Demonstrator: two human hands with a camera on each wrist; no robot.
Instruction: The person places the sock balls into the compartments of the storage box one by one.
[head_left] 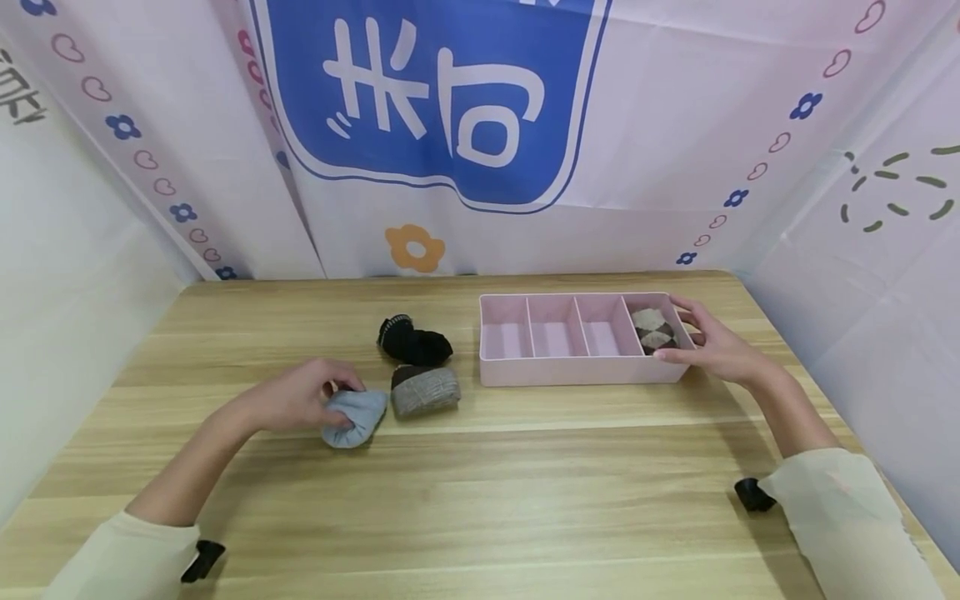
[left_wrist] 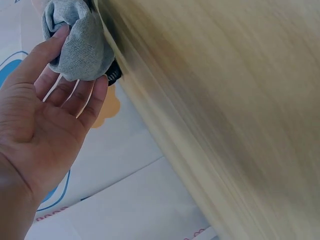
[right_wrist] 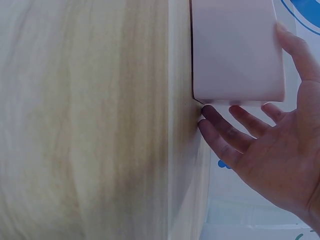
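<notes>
My left hand (head_left: 296, 398) pinches a light grey-blue rolled sock (head_left: 362, 417) between thumb and fingers, low over the left part of the table. The left wrist view shows the thumb tucked into the fold of this sock (left_wrist: 86, 47), with the fingers beneath. Just right of it lies a grey-and-brown rolled sock (head_left: 427, 392), and behind that a black rolled sock (head_left: 412, 342). At the right, my right hand (head_left: 720, 346) holds the end of a pink divided box (head_left: 581, 372), thumb at its front rim and fingers against the end wall.
In the box's rightmost compartment sits a checked brown-and-beige rolled sock (head_left: 654, 329); three bare compartments lie left of it. The wooden table (head_left: 480, 500) ends at a printed cloth backdrop (head_left: 637, 167), with white cloth on both sides.
</notes>
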